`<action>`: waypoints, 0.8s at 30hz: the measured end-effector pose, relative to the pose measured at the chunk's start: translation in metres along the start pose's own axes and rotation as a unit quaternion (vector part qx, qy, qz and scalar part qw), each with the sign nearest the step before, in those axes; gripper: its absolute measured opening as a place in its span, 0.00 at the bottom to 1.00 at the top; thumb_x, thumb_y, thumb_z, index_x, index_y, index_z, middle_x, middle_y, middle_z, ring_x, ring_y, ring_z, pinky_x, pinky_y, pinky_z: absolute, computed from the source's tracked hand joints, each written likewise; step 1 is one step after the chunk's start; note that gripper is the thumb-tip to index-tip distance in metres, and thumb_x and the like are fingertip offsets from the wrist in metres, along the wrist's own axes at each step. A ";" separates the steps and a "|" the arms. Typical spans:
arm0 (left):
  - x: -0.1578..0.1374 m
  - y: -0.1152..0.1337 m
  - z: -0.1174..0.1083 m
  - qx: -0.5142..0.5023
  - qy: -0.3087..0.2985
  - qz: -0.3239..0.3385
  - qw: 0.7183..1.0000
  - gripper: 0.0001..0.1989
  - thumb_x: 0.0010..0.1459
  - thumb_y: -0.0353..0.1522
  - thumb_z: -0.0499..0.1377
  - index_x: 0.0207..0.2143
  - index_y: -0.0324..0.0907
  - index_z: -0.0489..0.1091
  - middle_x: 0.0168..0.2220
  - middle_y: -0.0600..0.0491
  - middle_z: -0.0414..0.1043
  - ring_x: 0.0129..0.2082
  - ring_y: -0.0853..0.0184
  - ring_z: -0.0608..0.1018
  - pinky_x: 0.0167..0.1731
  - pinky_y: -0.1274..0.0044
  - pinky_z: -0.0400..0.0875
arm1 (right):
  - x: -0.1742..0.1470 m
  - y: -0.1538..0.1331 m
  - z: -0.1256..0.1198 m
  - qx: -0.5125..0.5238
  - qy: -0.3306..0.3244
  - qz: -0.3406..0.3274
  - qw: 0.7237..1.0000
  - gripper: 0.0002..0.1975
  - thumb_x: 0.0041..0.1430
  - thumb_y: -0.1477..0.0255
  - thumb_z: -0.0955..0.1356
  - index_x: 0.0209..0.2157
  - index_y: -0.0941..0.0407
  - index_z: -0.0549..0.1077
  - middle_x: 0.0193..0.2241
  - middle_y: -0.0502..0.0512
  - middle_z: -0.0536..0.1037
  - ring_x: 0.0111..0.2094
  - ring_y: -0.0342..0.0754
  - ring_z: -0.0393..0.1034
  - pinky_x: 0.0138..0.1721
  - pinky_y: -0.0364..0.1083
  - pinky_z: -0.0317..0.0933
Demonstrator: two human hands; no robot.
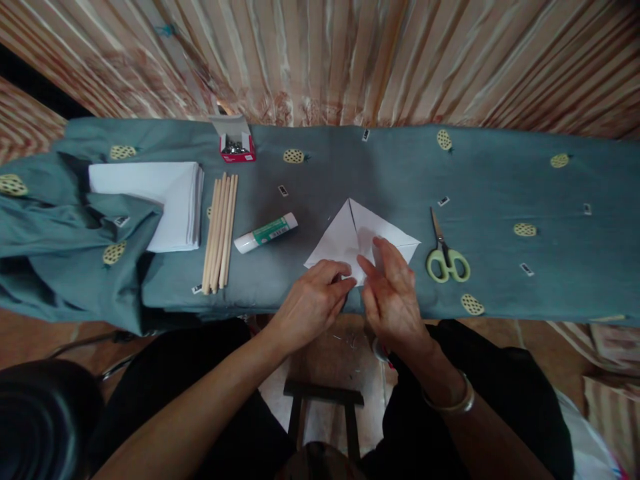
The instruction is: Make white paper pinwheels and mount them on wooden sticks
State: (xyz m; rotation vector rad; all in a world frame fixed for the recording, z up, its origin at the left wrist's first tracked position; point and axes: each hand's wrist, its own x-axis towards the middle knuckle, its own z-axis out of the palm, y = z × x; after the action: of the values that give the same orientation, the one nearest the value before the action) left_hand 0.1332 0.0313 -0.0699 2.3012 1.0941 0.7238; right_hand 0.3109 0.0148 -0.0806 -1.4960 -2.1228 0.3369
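A white folded paper (333, 240) lies in front of me, with crease or cut lines meeting near its middle and one corner pointing away. My left hand (315, 297) is at its near left edge, thumb and forefinger closed on the near corner. My right hand (393, 293) rests over the paper's right half with its fingers stretched and apart, the tips touching the sheet. Part of the paper is hidden under both hands. Left of the paper lies a white and green glue stick (267, 232). Green-handled scissors (444, 253) lie to its right, blades pointing away.
Several wooden sticks (220, 233) lie side by side left of the glue stick. Beyond them stands an open red and white box (237, 145) of small metal pieces. A stack of white paper (177, 207) is partly covered by the bunched green cloth (85, 233). A curtain (320, 60) hangs behind.
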 end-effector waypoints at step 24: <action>0.006 0.003 -0.004 0.080 -0.011 0.050 0.995 0.09 0.65 0.27 0.53 0.41 0.36 0.73 0.40 0.47 0.73 0.41 0.63 0.73 0.41 0.71 0.75 | 0.040 0.039 -0.034 -0.040 0.012 0.036 0.998 0.24 0.66 0.65 0.59 0.60 0.59 0.65 0.61 0.65 0.66 0.63 0.62 0.58 0.60 0.65 0.55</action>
State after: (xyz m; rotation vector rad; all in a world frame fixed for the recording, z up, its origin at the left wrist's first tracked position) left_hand 0.1359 0.0352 -0.0631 2.5089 1.0664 0.6676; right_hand 0.3504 0.0632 -0.0600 -1.6165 -2.0904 0.2616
